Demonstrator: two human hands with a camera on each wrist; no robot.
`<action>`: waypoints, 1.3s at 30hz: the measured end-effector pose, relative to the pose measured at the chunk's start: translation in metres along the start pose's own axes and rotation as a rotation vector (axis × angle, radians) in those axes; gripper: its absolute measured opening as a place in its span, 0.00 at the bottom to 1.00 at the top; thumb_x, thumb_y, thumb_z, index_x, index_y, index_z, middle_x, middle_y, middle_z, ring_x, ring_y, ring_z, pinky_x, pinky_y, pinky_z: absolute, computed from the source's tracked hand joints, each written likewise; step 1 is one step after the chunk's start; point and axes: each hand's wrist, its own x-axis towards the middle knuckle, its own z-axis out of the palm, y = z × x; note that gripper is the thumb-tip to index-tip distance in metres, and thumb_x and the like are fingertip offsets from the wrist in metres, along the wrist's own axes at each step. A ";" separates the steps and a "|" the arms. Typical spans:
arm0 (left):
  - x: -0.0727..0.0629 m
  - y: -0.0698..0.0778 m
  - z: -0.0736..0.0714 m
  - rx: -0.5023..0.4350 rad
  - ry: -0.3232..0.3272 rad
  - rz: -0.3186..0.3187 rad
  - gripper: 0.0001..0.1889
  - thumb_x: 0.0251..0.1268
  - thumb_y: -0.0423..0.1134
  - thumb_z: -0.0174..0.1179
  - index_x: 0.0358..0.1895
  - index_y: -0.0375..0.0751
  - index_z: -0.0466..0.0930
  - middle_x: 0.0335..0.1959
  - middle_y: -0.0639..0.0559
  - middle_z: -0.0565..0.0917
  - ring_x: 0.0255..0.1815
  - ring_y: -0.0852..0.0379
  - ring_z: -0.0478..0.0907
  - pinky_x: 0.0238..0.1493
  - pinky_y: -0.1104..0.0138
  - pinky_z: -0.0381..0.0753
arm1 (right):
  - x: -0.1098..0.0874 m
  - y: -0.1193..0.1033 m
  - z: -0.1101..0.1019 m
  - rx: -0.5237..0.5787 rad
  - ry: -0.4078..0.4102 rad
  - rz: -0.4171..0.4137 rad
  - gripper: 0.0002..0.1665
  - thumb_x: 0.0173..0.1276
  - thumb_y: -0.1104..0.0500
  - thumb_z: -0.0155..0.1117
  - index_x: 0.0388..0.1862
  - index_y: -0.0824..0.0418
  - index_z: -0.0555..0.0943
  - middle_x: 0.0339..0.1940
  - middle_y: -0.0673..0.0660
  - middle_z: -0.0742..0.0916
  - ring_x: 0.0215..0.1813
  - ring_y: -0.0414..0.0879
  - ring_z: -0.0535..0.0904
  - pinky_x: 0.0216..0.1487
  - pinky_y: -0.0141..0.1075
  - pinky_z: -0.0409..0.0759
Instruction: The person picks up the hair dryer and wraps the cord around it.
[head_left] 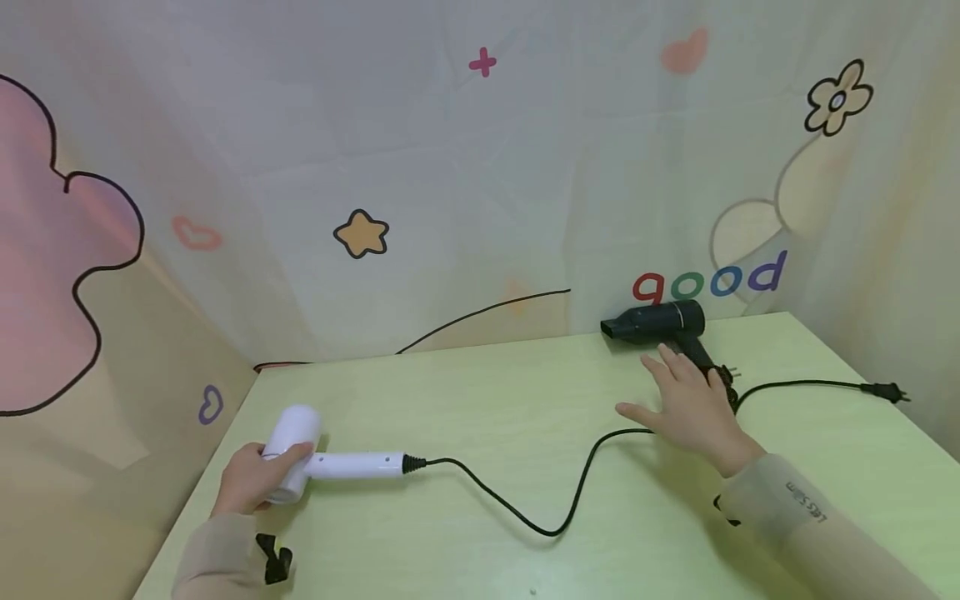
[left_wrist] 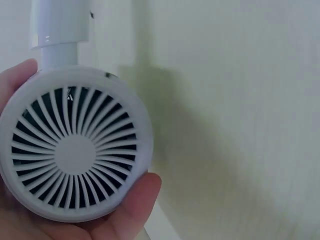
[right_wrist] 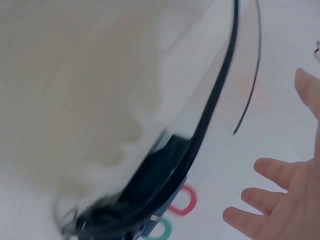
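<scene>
At the left of the table, my left hand [head_left: 251,479] grips the barrel of a white hair dryer [head_left: 358,465], whose handle points right. The left wrist view faces its round slotted intake grille [left_wrist: 75,155], with fingers and thumb curled around the rim. My right hand [head_left: 686,408] is held out with fingers spread, over the black cord [head_left: 555,532] and just in front of a black hair dryer [head_left: 652,323]. In the right wrist view that hand holds nothing, and the cord crosses in front of the black dryer [right_wrist: 162,172].
From the white dryer's handle the cord snakes rightward, passes beneath my right hand and ends in a plug [head_left: 885,391] near the right edge. A second set of plug prongs [head_left: 733,372] shows beside the black dryer's handle. A printed curtain [head_left: 465,167] hangs behind the pale table [head_left: 450,392].
</scene>
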 end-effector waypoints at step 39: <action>-0.045 0.094 0.036 -0.232 0.049 0.060 0.47 0.55 0.67 0.58 0.63 0.28 0.58 0.52 0.34 0.72 0.38 0.48 0.76 0.25 0.65 0.79 | -0.029 -0.105 0.007 0.331 0.003 -0.171 0.47 0.60 0.27 0.53 0.66 0.59 0.70 0.70 0.59 0.71 0.70 0.59 0.66 0.65 0.58 0.64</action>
